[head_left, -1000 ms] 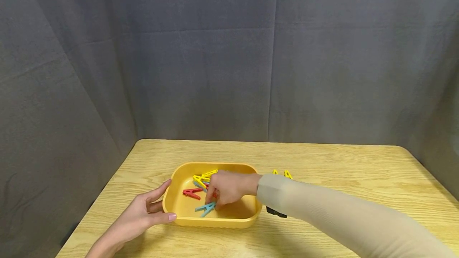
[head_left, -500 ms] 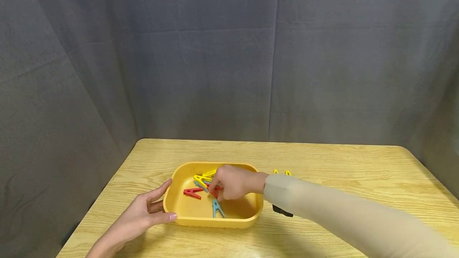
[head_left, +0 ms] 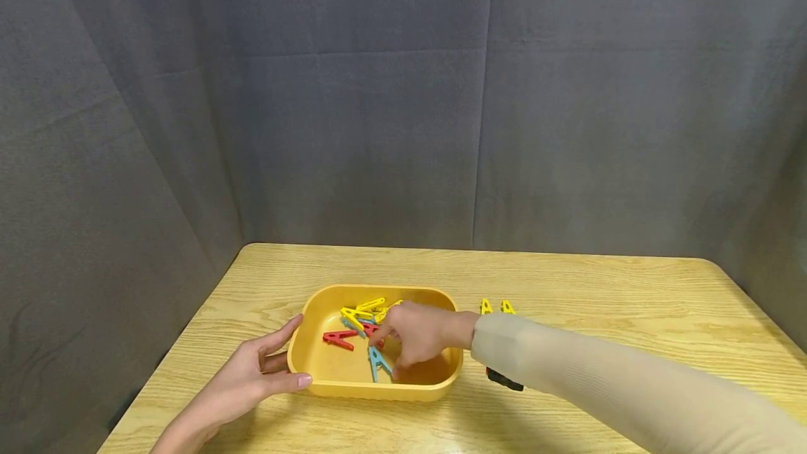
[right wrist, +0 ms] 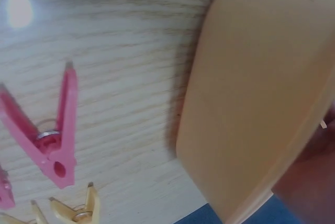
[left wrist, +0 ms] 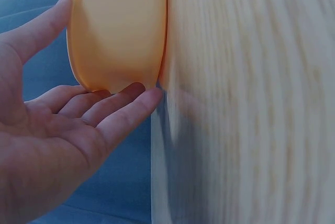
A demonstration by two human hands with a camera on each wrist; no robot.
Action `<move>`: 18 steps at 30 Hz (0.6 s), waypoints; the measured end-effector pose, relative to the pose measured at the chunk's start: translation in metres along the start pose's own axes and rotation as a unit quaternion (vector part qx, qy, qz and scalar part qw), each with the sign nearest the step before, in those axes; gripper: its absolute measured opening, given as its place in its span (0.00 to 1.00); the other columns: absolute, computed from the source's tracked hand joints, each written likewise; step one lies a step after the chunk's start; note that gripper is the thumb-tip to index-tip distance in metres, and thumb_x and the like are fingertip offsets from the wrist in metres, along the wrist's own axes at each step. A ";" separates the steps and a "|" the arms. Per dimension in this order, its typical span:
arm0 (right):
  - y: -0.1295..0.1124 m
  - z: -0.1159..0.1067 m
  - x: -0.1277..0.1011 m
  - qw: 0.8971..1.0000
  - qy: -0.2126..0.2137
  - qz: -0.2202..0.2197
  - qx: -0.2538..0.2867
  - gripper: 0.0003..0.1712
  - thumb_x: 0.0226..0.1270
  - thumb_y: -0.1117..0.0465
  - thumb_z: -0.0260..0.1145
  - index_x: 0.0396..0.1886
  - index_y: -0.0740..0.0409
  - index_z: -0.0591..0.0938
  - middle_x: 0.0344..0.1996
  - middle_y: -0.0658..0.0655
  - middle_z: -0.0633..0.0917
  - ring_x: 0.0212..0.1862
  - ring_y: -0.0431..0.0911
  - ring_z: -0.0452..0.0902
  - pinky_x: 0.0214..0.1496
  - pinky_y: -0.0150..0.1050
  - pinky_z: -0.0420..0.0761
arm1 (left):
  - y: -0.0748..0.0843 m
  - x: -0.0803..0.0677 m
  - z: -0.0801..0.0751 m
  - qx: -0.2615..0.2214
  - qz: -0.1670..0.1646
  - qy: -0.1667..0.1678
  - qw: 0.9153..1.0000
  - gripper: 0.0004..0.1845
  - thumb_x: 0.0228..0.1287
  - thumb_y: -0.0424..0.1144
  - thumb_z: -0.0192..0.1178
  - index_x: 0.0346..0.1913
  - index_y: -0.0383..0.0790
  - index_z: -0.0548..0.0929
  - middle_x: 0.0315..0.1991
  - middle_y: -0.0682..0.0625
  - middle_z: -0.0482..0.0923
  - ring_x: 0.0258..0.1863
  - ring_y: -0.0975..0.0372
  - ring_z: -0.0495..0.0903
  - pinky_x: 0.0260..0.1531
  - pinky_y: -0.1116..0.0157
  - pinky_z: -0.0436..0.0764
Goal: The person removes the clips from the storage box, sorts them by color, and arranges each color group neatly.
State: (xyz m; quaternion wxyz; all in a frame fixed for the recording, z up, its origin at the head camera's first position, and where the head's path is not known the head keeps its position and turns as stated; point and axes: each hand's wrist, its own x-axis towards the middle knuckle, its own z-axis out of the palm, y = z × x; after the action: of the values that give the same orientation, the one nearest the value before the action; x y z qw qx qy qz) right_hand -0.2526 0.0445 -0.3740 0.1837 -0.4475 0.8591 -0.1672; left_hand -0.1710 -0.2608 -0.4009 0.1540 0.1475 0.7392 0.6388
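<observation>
A yellow-orange plastic basket (head_left: 328,387) sits on the table with several clothespins inside. My left hand (head_left: 252,373) rests against its left end, fingers fairly straight; in the left wrist view the thumb (left wrist: 49,20) touches the rim. My right hand (head_left: 421,333) reaches into the basket with index finger and thumb spread. The index finger touches the top of a light-blue clothespin (head_left: 376,361), and the thumb is beside its right leg. Red clothespins (head_left: 339,339) and yellow clothespins (head_left: 355,317) lie to the left and behind. Part of the right hand (right wrist: 314,182) shows past the basket wall.
Yellow clothespins (head_left: 507,307) lie on the table (head_left: 599,286) right of the basket, partly behind the right sleeve (head_left: 599,370). In the right wrist view a red clothespin (right wrist: 60,150) lies on the tabletop outside the basket. Grey curtains (head_left: 353,125) hang around the table.
The light-blue clothespin has turned so its legs point towards me. My right hand's finger and thumb moved off it, then came back down with the thumb apart. The left hand stays put.
</observation>
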 end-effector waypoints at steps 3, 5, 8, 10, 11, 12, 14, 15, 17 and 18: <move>0.001 -0.001 0.003 1.000 -0.012 0.001 0.017 0.31 0.55 0.64 0.86 0.61 0.57 0.88 0.12 0.43 0.53 0.18 0.36 0.44 0.24 0.31 0.47 | 0.000 0.000 0.000 -0.002 -0.001 -0.001 1.000 0.52 0.67 0.31 0.73 0.84 0.29 0.50 0.81 0.29 0.50 0.70 0.40 0.72 0.53 0.60 0.85; 0.003 -0.002 0.005 0.999 -0.020 0.002 0.032 0.31 0.54 0.66 0.86 0.60 0.57 0.88 0.12 0.43 0.53 0.18 0.36 0.45 0.24 0.31 0.47 | 0.000 0.000 0.000 -0.003 -0.001 -0.001 1.000 0.51 0.67 0.31 0.73 0.83 0.29 0.50 0.81 0.28 0.50 0.70 0.39 0.72 0.53 0.60 0.85; 0.005 -0.002 0.006 0.999 -0.027 0.008 0.046 0.32 0.53 0.67 0.86 0.60 0.57 0.89 0.12 0.44 0.55 0.18 0.36 0.46 0.24 0.31 0.47 | 0.000 0.000 0.000 -0.003 -0.003 -0.001 1.000 0.51 0.67 0.31 0.73 0.83 0.28 0.50 0.81 0.28 0.50 0.70 0.39 0.72 0.53 0.60 0.85; 0.007 -0.001 0.007 0.998 -0.029 0.010 0.054 0.33 0.52 0.67 0.86 0.61 0.57 0.89 0.12 0.44 0.55 0.18 0.36 0.46 0.24 0.31 0.48 | 0.000 0.000 0.000 -0.004 -0.005 0.000 1.000 0.51 0.67 0.30 0.73 0.83 0.28 0.50 0.81 0.29 0.50 0.70 0.39 0.72 0.53 0.60 0.85; 0.007 -0.001 0.007 0.998 -0.029 0.010 0.057 0.33 0.52 0.68 0.86 0.61 0.58 0.89 0.11 0.44 0.55 0.17 0.36 0.46 0.24 0.31 0.48 | 0.000 0.001 0.000 -0.004 -0.005 0.000 1.000 0.51 0.67 0.30 0.73 0.83 0.28 0.50 0.81 0.29 0.50 0.70 0.39 0.72 0.53 0.60 0.85; 0.008 -0.001 0.007 0.998 -0.029 0.010 0.057 0.33 0.52 0.68 0.86 0.61 0.58 0.89 0.11 0.44 0.55 0.17 0.36 0.46 0.24 0.31 0.48 | 0.000 0.001 0.000 -0.004 -0.005 0.000 1.000 0.51 0.67 0.30 0.73 0.83 0.29 0.50 0.81 0.29 0.50 0.70 0.39 0.72 0.53 0.60 0.85; 0.009 0.000 0.007 0.997 -0.029 0.011 0.063 0.33 0.52 0.68 0.86 0.61 0.58 0.88 0.11 0.44 0.56 0.17 0.37 0.47 0.23 0.30 0.50 | 0.000 0.001 0.000 -0.004 -0.004 0.000 1.000 0.51 0.67 0.31 0.73 0.83 0.29 0.50 0.81 0.29 0.50 0.70 0.39 0.72 0.53 0.60 0.85; 0.009 0.000 0.007 0.997 -0.029 0.012 0.065 0.33 0.53 0.68 0.86 0.61 0.58 0.88 0.11 0.44 0.56 0.17 0.37 0.47 0.23 0.30 0.50 | 0.000 0.000 0.000 -0.005 -0.002 -0.001 1.000 0.52 0.66 0.31 0.73 0.83 0.28 0.50 0.81 0.29 0.50 0.70 0.39 0.72 0.53 0.60 0.85; 0.010 0.001 0.007 0.997 -0.028 0.012 0.067 0.33 0.53 0.67 0.86 0.61 0.58 0.88 0.11 0.44 0.57 0.16 0.37 0.48 0.23 0.30 0.52 | -0.001 0.000 0.000 -0.005 0.002 -0.003 1.000 0.52 0.66 0.31 0.73 0.83 0.28 0.50 0.81 0.28 0.50 0.70 0.39 0.72 0.53 0.60 0.85; 0.010 0.002 0.007 0.997 -0.028 0.012 0.069 0.33 0.53 0.67 0.86 0.61 0.58 0.88 0.11 0.44 0.57 0.16 0.37 0.48 0.23 0.30 0.52 | -0.001 0.000 0.000 -0.006 0.003 -0.004 1.000 0.52 0.66 0.31 0.73 0.83 0.27 0.50 0.80 0.28 0.50 0.70 0.39 0.72 0.53 0.60 0.85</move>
State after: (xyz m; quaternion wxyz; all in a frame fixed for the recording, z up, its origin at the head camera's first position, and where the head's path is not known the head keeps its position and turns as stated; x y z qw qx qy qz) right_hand -0.2628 0.0445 -0.3811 0.2399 -0.4279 0.8454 -0.2112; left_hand -0.1709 -0.2606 -0.4015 0.1562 0.1517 0.7344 0.6428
